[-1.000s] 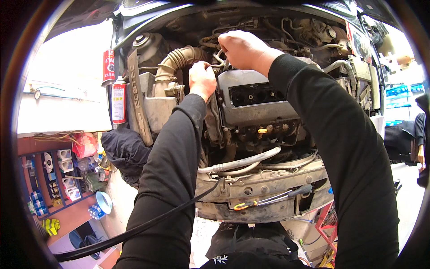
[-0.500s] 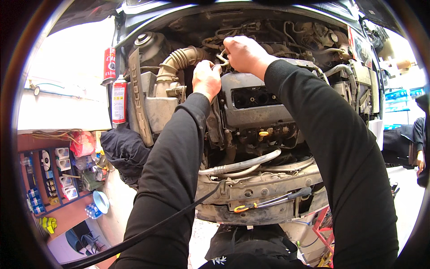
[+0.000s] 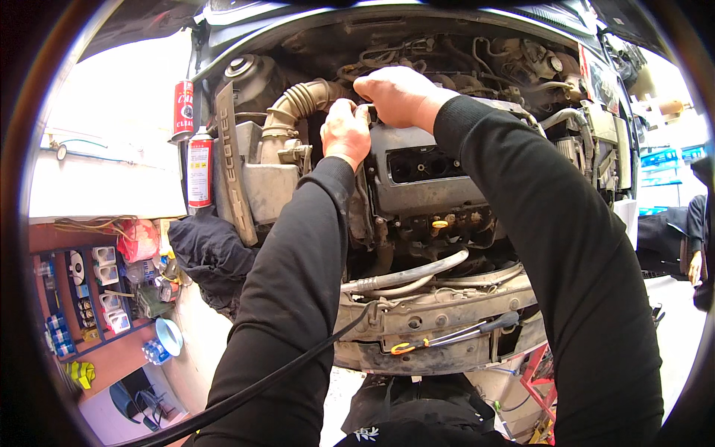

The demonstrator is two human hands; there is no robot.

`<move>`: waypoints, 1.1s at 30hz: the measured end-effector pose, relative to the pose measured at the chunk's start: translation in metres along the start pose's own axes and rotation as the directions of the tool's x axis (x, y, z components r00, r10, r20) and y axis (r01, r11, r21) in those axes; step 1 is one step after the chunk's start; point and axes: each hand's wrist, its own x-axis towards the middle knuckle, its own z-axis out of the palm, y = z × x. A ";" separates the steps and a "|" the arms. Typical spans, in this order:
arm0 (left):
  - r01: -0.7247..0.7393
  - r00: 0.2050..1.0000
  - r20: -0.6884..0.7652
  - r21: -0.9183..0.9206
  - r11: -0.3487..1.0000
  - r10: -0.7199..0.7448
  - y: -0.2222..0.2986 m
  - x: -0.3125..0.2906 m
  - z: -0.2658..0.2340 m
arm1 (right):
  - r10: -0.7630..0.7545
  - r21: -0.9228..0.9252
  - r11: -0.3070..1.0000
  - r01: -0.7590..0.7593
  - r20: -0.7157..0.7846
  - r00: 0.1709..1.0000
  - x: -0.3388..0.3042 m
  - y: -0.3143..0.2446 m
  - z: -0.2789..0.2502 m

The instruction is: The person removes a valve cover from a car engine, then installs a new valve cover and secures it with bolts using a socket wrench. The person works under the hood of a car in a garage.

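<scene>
My left hand [image 3: 345,134] is closed, fingers curled down at the back of the engine bay, beside the end of a ribbed air intake hose [image 3: 298,104]. Close against it on the right, my right hand [image 3: 401,95] is bent over with its fingers closed too. Whatever the fingers grip is hidden beneath the hands. Below them sits the dusty grey engine cover [image 3: 421,197], with a rectangular opening in its top. A yellow dipstick handle [image 3: 441,224] shows in front of the cover.
Two red spray cans [image 3: 199,167] stand at the left fender by a dark cloth [image 3: 208,246]. Long-shafted tools with orange and dark handles [image 3: 495,323] lie on the front crossmember. A black hose [image 3: 283,370] crosses my left forearm. Another person's sleeve [image 3: 698,223] shows far right.
My right hand has shifted slightly left and down, closer to my left hand. A thin pale hose end seen between the hands is now covered. My left hand has barely moved.
</scene>
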 end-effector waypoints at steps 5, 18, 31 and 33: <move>0.035 0.999 0.041 0.019 0.999 -0.036 -0.001 0.001 0.000 | -0.248 -0.095 0.962 0.255 0.083 0.965 0.003 0.011 -0.012; -0.603 0.795 0.004 -0.098 0.791 0.607 -0.001 0.012 0.005 | -0.129 -0.120 0.986 0.116 -0.100 0.987 -0.004 0.012 -0.014; -0.483 0.875 -0.083 -0.066 0.873 0.477 -0.001 0.021 0.021 | 0.022 -0.105 0.994 -0.038 -0.154 0.988 -0.003 0.004 -0.014; -0.487 0.873 -0.064 -0.071 0.871 0.483 -0.003 0.022 0.022 | 0.020 -0.071 0.997 -0.028 -0.103 0.995 0.000 0.002 -0.015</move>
